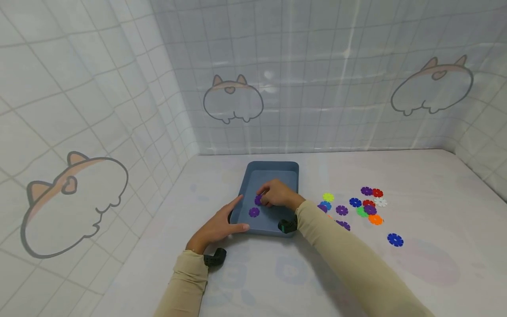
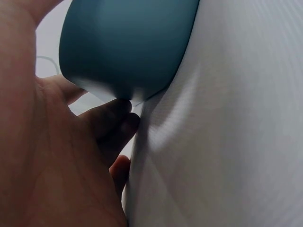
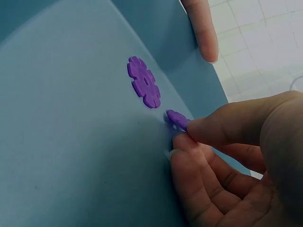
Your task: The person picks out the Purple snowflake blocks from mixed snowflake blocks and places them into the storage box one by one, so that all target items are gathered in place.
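Disc [image 3: 177,118] in R hand [image 1: 277,193] pinch, L hand [image 1: 217,226] spread at tray [image 1: 273,165] near-left corner; prob. best set flat by 2nd disc [image 1: 254,212].

tray [image 1: 273,165]: 1 | purple discs [image 1: 254,212] in tray: 2 | loose discs [image 1: 342,210] outside: 15+ visible | hands [image 1: 215,226]: 2 | wrist cameras [image 1: 215,257]: 2 | printed animals [image 1: 233,100]: 3

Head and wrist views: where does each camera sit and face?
Head: on the head, facing forward-down at the blue-grey rectangular tray; left hand, right hand, beige sleeves show.
Left wrist: wrist-worn, facing the tray's outside; left hand shows.
Right wrist: wrist-worn, facing into the tray; right hand, left digit show.
Shared: head and right wrist show purple flower-shaped discs.
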`<action>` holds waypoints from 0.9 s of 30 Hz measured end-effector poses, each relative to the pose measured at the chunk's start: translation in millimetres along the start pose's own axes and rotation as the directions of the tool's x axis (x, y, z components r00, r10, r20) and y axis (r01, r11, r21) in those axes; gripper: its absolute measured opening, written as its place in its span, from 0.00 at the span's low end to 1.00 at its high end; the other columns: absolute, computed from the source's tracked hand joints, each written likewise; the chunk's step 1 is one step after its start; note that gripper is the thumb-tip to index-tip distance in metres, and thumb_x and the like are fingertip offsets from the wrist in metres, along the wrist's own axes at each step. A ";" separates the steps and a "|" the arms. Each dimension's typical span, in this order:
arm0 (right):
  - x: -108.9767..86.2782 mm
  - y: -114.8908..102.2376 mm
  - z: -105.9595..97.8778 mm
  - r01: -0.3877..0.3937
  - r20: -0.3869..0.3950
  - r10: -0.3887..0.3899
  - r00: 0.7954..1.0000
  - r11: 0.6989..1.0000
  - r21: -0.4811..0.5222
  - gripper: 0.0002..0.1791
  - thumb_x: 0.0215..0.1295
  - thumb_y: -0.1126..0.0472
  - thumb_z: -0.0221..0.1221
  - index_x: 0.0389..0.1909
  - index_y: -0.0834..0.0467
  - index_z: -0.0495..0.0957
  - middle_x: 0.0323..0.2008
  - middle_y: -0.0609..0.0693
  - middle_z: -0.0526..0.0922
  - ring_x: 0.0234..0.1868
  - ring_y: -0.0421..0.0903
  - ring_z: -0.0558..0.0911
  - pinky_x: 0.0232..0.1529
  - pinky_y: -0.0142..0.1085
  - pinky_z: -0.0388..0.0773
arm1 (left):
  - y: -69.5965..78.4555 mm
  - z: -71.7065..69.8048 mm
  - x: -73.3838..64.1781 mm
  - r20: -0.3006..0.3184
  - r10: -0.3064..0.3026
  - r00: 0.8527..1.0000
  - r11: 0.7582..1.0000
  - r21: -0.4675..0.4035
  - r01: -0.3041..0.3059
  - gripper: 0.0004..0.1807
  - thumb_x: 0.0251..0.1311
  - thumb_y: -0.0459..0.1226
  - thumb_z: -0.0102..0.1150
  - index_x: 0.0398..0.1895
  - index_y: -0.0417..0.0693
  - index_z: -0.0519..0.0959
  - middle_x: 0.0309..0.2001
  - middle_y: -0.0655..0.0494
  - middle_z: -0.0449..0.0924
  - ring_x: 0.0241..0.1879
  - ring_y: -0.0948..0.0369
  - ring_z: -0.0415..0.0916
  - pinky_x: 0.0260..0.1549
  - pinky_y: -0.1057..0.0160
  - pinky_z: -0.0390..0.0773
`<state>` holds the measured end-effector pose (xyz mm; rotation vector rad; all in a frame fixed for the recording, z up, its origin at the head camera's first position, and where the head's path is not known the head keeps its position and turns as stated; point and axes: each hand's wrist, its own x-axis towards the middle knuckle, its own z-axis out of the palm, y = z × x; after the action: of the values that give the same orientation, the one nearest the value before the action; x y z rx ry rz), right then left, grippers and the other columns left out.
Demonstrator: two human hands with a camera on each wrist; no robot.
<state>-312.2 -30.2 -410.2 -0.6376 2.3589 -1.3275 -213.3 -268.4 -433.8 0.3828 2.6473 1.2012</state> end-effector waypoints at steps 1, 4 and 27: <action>0.5 0.2 0.3 0.000 0.004 0.000 1.000 1.000 -0.001 0.17 0.58 0.70 0.64 0.50 0.63 0.86 0.35 0.51 0.86 0.30 0.44 0.84 0.34 0.36 0.83 | -0.2 0.1 0.0 0.001 0.000 1.000 1.000 0.001 0.000 0.54 0.60 0.57 0.67 0.82 0.63 0.44 0.80 0.55 0.43 0.78 0.51 0.41 0.70 0.37 0.50; 1.1 0.2 0.9 0.001 0.011 -0.001 1.000 1.000 0.000 0.17 0.58 0.71 0.63 0.50 0.64 0.85 0.37 0.51 0.87 0.31 0.44 0.85 0.35 0.36 0.83 | 0.2 0.0 -0.4 0.005 0.001 1.000 1.000 -0.002 -0.001 0.55 0.59 0.58 0.67 0.82 0.63 0.44 0.80 0.55 0.43 0.78 0.51 0.41 0.70 0.37 0.49; 5.8 2.2 5.0 0.004 0.002 -0.004 1.000 0.998 -0.055 0.18 0.58 0.70 0.62 0.50 0.60 0.86 0.35 0.50 0.86 0.28 0.42 0.83 0.30 0.34 0.81 | 0.5 0.2 0.4 -0.006 0.001 1.000 1.000 0.005 -0.001 0.52 0.61 0.55 0.67 0.82 0.66 0.45 0.80 0.55 0.44 0.78 0.51 0.42 0.71 0.38 0.48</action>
<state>-314.9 -35.9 -415.1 -0.6597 2.4010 -1.2676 -213.5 -267.8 -433.6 0.3826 2.6565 1.1978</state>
